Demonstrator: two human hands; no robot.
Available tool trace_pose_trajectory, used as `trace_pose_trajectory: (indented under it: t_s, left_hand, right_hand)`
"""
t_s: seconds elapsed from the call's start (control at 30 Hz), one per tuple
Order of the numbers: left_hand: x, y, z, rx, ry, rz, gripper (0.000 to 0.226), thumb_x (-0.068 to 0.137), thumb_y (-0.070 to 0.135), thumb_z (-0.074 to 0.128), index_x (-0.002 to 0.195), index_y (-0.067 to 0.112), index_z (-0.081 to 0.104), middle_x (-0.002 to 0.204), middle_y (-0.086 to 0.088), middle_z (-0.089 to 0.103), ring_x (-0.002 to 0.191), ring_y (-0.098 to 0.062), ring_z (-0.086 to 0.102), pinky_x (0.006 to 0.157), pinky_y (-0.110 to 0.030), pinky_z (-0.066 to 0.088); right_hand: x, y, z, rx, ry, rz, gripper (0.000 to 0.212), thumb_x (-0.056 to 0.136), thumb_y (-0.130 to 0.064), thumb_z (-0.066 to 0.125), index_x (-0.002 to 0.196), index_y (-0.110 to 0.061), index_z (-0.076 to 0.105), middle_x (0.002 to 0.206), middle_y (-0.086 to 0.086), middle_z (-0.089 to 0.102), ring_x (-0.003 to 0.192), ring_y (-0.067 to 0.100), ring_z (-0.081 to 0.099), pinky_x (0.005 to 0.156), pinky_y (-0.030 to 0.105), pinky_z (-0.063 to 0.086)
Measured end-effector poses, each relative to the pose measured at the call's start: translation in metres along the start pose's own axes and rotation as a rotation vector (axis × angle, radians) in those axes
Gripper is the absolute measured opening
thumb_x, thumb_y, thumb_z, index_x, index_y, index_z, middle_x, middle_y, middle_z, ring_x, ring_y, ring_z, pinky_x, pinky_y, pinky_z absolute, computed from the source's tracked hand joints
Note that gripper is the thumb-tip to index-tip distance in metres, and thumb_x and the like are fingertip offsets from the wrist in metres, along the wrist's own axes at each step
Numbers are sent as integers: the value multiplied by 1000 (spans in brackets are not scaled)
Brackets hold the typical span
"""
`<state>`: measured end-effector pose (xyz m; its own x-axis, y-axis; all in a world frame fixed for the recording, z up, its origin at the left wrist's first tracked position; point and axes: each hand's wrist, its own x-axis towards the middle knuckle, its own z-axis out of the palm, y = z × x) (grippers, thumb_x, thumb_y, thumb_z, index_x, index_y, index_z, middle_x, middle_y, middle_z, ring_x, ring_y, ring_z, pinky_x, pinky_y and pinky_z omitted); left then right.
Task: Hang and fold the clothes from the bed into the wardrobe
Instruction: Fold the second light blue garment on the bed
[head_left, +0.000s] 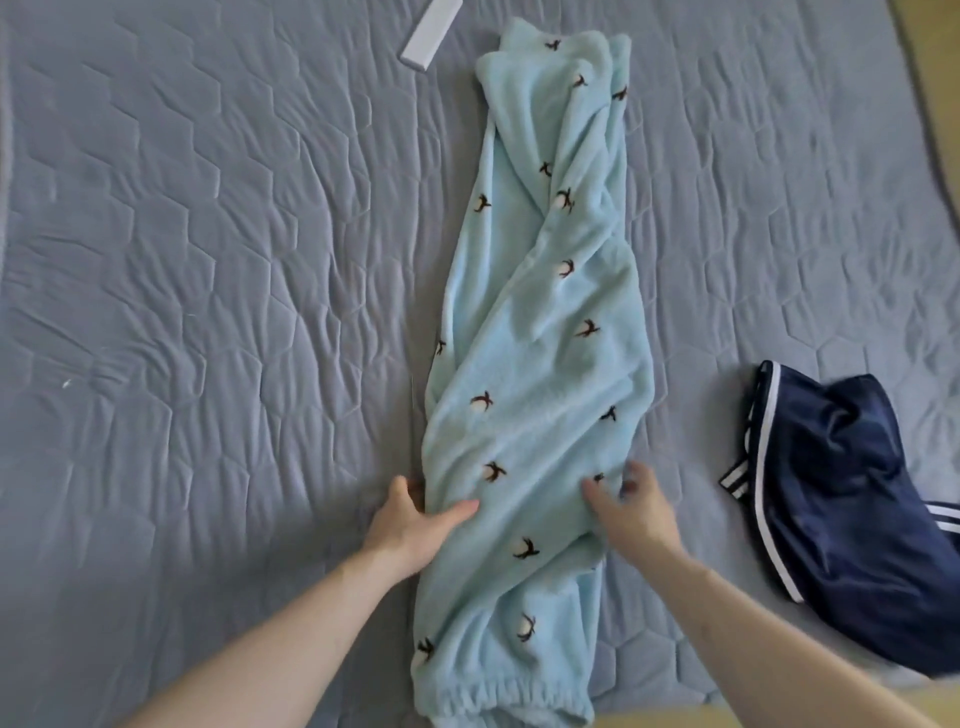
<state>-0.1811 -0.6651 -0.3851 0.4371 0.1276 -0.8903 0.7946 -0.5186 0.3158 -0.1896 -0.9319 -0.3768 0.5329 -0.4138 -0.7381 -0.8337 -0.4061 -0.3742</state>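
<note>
Fleece, pale blue and dotted with small dark sprigs: that is the one pair of pyjama trousers (535, 364) we see, laid long and twisted on the quilted grey bedspread (208, 260). We count two hands on it. Our left hand (415, 525) grips its left edge, thumb on top and fingers tucked beneath; our right hand (634, 512) is blurred, fingers bent upon the cloth, and we cannot tell if it grasps. Right of that hand lies one crumpled navy garment (852, 499), glossy, white-striped. Far beyond both hands rests one flat white bar (431, 34).
</note>
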Motion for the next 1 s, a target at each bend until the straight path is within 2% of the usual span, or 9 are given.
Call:
trace_pose_trajectory:
  t_s: [0.07,0.17,0.3,0.47,0.6,0.7,0.83,0.93,1.0]
  left_hand:
    - [-6,-17,11,12,-89,-24,72,81,58,78,136,19,53,134,5,61,119,-23,62,98,-32,50]
    - [-17,-41,22,-107,-75,-1,43,90,46,73,127,24,68,115,6,73,100,-13,69,90,-32,56]
    - [-31,-68,19,-265,-72,-65,49,81,66,72,114,30,72,110,9,76,99,-11,71,94,-34,56]
    - [-60,-99,25,-69,-349,-106,41,78,51,84,111,33,68,108,15,75,99,-4,70,84,-22,54]
    - [-65,-116,33,-93,-232,-71,25,91,35,75,114,27,70,103,7,77,94,-12,74,79,-27,59]
    - [-73,-129,38,-167,-119,-111,31,92,43,73,114,22,71,99,3,78,87,-14,75,67,-25,57]
    - [-89,-138,45,-197,-170,-189,41,82,58,74,102,22,76,99,-4,79,95,-22,74,76,-27,52]
    - [-103,-141,43,-127,-200,-181,26,93,50,68,105,27,67,108,1,73,97,-14,68,77,-21,48]
    - [-109,-148,39,-99,-233,-196,26,94,48,68,109,27,64,113,2,71,100,-14,68,88,-29,54]
  right_hand:
    - [-25,26,18,98,-138,105,74,81,-55,79,137,-23,44,120,-5,62,98,17,63,80,32,54]
    - [-62,58,41,106,-296,227,67,73,-58,85,120,-26,50,114,-7,65,96,14,66,72,29,56]
    - [-90,90,55,64,-321,259,35,83,-44,81,102,-19,67,94,-4,75,85,11,72,69,28,59]
    - [-103,100,53,146,-356,255,37,81,-45,84,107,-24,66,99,-4,77,88,13,75,71,29,62]
    - [-111,100,45,122,-365,198,22,86,-29,81,102,-17,72,88,0,79,78,14,76,60,26,57]
    - [-118,103,48,109,-273,194,13,92,-26,73,101,-17,69,90,2,76,82,18,73,68,35,61]
    - [-138,106,56,196,-327,297,15,91,-20,70,105,-20,66,98,3,75,88,19,72,64,29,57]
    - [-153,112,56,212,-371,338,20,87,-12,71,105,-19,67,95,4,77,86,20,75,63,29,59]
    - [-165,116,53,178,-382,353,19,87,-12,71,105,-18,67,94,5,77,85,21,75,62,29,60]
